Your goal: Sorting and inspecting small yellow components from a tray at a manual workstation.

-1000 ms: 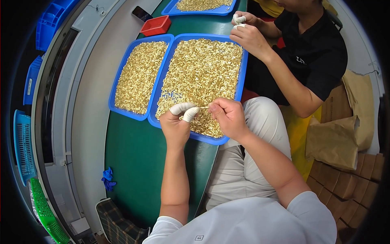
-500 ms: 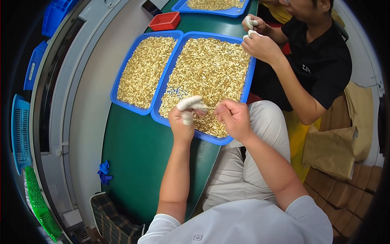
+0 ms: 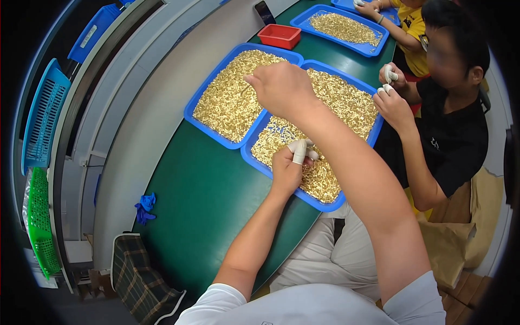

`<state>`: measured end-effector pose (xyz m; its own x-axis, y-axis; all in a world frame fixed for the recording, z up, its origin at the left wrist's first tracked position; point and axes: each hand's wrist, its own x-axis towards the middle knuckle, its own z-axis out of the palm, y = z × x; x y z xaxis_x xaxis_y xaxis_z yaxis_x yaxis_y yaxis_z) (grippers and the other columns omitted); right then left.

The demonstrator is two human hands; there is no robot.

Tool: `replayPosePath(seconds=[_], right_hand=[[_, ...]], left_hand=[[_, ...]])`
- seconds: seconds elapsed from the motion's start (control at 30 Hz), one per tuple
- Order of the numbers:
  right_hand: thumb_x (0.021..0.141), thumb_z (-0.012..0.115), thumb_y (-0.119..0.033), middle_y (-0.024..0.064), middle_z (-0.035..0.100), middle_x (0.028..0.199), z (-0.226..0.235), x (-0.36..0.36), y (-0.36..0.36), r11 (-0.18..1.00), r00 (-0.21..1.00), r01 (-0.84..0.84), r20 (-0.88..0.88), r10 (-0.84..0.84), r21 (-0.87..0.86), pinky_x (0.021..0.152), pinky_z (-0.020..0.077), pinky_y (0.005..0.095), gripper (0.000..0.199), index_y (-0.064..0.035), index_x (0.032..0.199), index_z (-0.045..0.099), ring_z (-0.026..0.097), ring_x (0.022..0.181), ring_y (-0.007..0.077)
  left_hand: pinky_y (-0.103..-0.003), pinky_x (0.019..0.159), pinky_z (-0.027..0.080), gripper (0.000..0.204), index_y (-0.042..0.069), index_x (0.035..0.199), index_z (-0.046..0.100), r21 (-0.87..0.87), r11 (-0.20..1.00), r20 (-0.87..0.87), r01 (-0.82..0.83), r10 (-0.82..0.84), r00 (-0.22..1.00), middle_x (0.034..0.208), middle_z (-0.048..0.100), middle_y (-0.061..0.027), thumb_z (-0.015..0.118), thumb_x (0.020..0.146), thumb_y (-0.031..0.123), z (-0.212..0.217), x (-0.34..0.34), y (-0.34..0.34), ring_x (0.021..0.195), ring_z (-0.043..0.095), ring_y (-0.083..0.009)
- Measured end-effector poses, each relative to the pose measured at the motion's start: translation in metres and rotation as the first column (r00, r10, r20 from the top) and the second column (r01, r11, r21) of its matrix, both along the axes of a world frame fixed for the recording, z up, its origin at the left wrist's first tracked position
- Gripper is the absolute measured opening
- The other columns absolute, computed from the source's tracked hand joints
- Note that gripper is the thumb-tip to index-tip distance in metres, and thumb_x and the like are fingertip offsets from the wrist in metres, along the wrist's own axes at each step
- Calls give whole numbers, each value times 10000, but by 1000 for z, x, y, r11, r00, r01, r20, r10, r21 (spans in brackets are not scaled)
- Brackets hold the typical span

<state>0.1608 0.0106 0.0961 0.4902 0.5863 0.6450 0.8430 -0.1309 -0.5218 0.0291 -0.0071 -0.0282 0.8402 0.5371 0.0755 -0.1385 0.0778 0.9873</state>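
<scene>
My right hand (image 3: 284, 88) reaches far forward over the left blue tray (image 3: 190, 115), its fingertips pinched together. A thin dark sliver shows by the fingertips; what it is I cannot make out. White covers wrap several fingers of my left hand (image 3: 290, 165), which is curled closed low over the near end of the right blue tray (image 3: 338, 201). Whatever lies in those fingers is hidden. Small, short gold-coloured metal pieces (image 3: 230, 100) fill the left tray, and more like them (image 3: 346, 100) spread through the right one, whose blue bottom shows in a patch.
Beyond the trays stand a red bin (image 3: 279, 37), a phone (image 3: 264, 13) and another blue tray (image 3: 374, 52) of gold pieces. A co-worker's hands (image 3: 392, 100) are close on the right. Blue gloves (image 3: 144, 208) lie on the green table (image 3: 216, 189), near a plaid-covered chair (image 3: 141, 276).
My right hand has left my left hand and swung forward and left to above the left tray. My left hand stays curled over the right tray. The view has shifted, showing a second co-worker more fully.
</scene>
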Motion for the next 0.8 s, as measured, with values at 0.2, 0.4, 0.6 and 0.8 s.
replayPosePath(seconds=[0.2, 0.4, 0.6, 0.8], right_hand=[[962, 563, -344, 170, 631, 656, -7, 13, 7, 999, 996, 18, -89, -21, -40, 584, 481, 429, 386, -27, 767, 666, 626, 604, 323], [996, 563, -297, -18, 497, 562, -51, -4, -58, 982, 700, -53, -695, 166, 181, 481, 329, 250, 374, -15, 757, 620, 429, 510, 65], [1027, 516, -259, -31, 470, 596, -84, -48, -144, 894, 387, 179, -865, 320, 411, 464, 270, 196, 312, -22, 844, 603, 369, 502, 33], [1028, 521, -257, -11, 496, 628, -114, -60, -166, 873, 411, 203, -848, 335, 443, 503, 316, 195, 305, -16, 859, 603, 403, 546, 44]], left_hand=[[-233, 634, 485, 308, -17, 1043, 700, -4, 999, -1, 37, -37, 999, 797, 693, -54, 536, 1025, 243, 3, 2, -2, 677, 592, -79], [-239, 628, 490, 204, -14, 1017, 707, 60, 996, -50, 58, -55, 997, 803, 698, -50, 600, 987, 156, -1, 5, -1, 694, 600, -76], [-239, 623, 486, 154, -16, 1010, 721, 401, 915, -100, -54, 103, 990, 807, 688, -61, 702, 890, 80, 8, 5, -10, 702, 616, -87], [-261, 692, 499, 191, 3, 1040, 702, 469, 877, -50, -106, 146, 988, 907, 685, -63, 725, 863, 70, 3, -3, -14, 775, 632, -125]])
